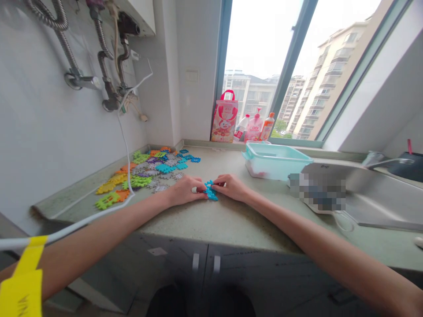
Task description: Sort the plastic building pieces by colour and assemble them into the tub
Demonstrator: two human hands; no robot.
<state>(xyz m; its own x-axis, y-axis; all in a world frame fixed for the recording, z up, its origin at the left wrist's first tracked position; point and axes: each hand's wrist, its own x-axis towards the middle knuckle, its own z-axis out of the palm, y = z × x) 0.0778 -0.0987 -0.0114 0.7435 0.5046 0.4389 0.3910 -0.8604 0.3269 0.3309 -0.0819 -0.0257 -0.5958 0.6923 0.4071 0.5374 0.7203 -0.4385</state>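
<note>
A pale grey-green counter spans the view, a raised lip along its back. On its left part lies a loose, partly overlapping spread of flat, toothed pieces: green and orange at the near left end, yellow just behind, grey along the side toward the middle, blue at the far right of the spread, some purple among them. Right of centre, toward the back, stands a translucent turquoise tub. Beyond it a steel sink is set in; pixelation hides what lies at its left edge
</note>
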